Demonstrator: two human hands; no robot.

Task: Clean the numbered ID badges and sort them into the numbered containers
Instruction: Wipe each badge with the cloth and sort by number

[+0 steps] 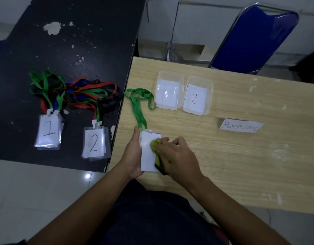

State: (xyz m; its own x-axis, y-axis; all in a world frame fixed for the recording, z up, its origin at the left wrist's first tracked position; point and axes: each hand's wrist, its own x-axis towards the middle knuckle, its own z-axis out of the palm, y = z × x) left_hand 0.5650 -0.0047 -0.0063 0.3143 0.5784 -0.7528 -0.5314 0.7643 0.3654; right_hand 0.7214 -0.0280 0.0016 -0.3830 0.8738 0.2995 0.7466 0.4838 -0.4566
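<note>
My left hand (133, 156) grips a white ID badge (147, 156) by its left edge, just above the wooden table's near-left corner. The badge's number is hidden; its green lanyard (139, 103) trails up the table. My right hand (177, 156) presses a yellow-green cloth (155, 145) onto the badge's face. Two clear containers stand beyond, one labelled 1 (168, 91) and one labelled 2 (196, 96). On the black table to the left lie a stack of badges marked 1 (48, 131) and a stack marked 2 (94, 144).
A tangle of green, red, blue and black lanyards (78, 91) lies above the two stacks. A folded paper sign (241, 125) stands on the wooden table (241, 165) to the right of the containers. A blue chair (255, 38) stands behind that table.
</note>
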